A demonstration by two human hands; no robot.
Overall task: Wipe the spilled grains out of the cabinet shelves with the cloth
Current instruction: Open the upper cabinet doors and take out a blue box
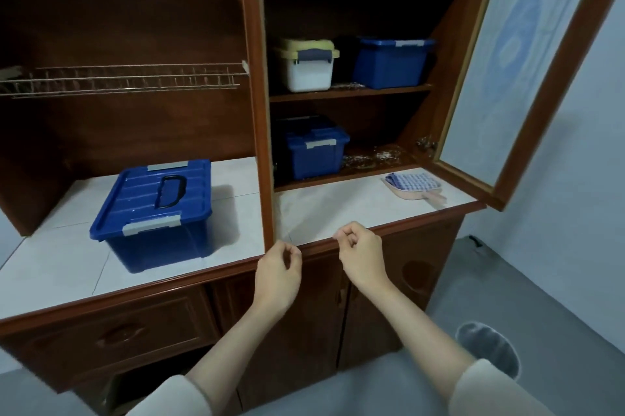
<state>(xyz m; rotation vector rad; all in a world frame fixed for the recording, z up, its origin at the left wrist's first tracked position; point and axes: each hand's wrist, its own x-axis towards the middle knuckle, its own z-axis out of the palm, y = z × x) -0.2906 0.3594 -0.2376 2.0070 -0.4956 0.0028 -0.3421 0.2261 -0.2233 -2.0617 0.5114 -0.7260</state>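
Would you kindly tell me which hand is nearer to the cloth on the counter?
Right. The right hand is by the counter edge, in front of and left of the cloth; the left hand is farther left still.

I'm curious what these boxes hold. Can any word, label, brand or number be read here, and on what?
None readable. The blue box on the counter, the white box on the shelf and the checked cloth show no lettering; the door pane bears only a pale blue pattern.
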